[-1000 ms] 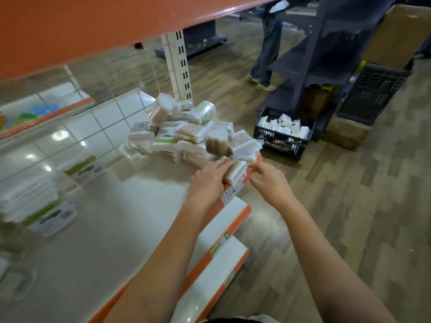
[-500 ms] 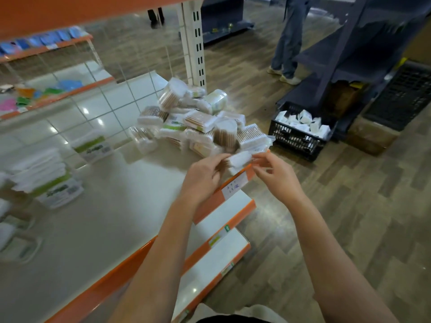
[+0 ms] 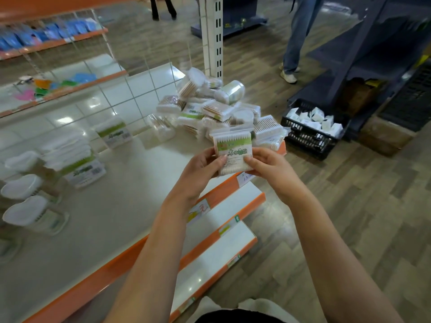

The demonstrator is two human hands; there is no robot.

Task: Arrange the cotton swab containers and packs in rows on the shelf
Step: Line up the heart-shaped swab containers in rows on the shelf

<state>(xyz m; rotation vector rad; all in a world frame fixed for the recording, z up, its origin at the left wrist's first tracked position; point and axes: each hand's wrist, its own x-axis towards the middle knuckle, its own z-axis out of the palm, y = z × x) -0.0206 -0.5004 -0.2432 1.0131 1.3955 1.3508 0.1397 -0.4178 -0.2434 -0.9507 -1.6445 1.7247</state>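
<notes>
Both hands are gripping 1 flat cotton swab pack [image 3: 234, 152] at frame center, left hand [image 3: 200, 173] and right hand [image 3: 271, 169] pinching opposite lower edges. The started row of packs [image 3: 81, 164] is lying toward the left of the frame, nearer the left hand.

Grey-brown wood-plank floor [image 3: 349, 217] – black slotted plastic crate [image 3: 310, 138] on it, beside dark blue metal shelving unit [image 3: 363, 57]; white perforated upright post [image 3: 215, 36].

Glossy shelf [image 3: 98, 220], clear-plastic swab pack [image 3: 234, 152]

Green-and-white label on swab pack [image 3: 234, 152]; orange shelf edge [image 3: 112, 264]; black crate [image 3: 310, 136].
</notes>
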